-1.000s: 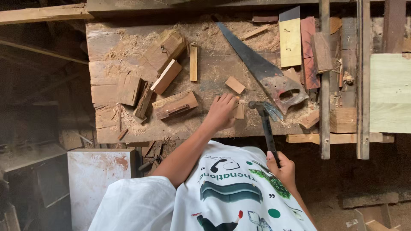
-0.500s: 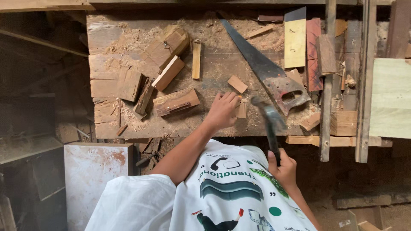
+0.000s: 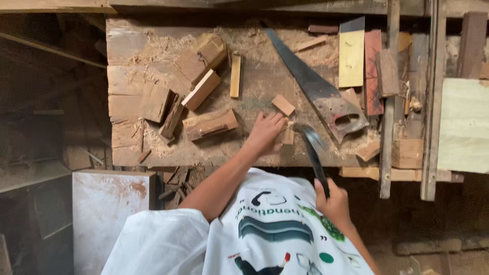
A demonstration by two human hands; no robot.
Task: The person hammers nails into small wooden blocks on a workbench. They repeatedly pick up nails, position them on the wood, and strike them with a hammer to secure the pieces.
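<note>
My left hand [image 3: 266, 132] rests on the sawdust-covered wooden workbench [image 3: 132, 56] and steadies a small upright wood piece [image 3: 289, 134] with its fingers. My right hand [image 3: 332, 201] grips the dark handle of a hammer [image 3: 313, 147], whose blurred head hangs just right of that wood piece near the bench's front edge. A small tan wood block [image 3: 283, 104] lies just beyond my left fingers. A hand saw [image 3: 318, 94] lies diagonally on the bench, its handle close to the hammer head.
Several wood offcuts [image 3: 204, 89] lie on the bench's left half. Flat boards, a yellow one [image 3: 352, 53] and a reddish one [image 3: 373, 71], sit at the right beside upright timber strips [image 3: 389, 102]. A pale panel [image 3: 463, 125] is far right, a white sheet [image 3: 109, 214] below left.
The hammer head has swung down and left, closer to the small wood piece under my left fingers. My left hand has stayed where it was on the bench.
</note>
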